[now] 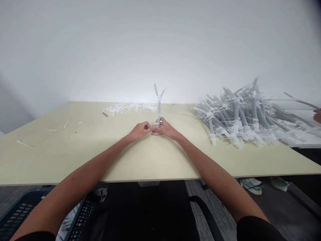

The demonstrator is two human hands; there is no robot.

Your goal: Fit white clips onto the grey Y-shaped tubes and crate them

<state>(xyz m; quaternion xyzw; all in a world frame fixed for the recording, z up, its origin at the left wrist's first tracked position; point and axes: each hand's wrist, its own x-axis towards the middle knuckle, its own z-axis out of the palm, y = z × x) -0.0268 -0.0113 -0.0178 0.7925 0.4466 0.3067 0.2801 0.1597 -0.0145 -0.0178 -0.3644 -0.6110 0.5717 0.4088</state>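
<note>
Item one: a branched grey tube assembly point(158, 112) with clear fittings is standing upright at the middle of the table's far half, its two arms forking at the top. The right hand point(165, 129) is closing around its lower end, while the left hand point(141, 131) is pinching in against the same spot with its fingers drawn together (whatever those fingers are gripping is too small to tell). Both hands are nearly touching. The pale laminate table point(75, 160) is bearing a loose strip of white plastic ties point(130, 107) on the far side, and a large heap of similar tube assemblies point(240, 117) is lying to the right. Another person's hand point(317, 115) is entering at the far right edge, beside a long grey tube point(301, 102). A blue plastic crate point(22, 209) is sitting on the floor at near left.
</note>
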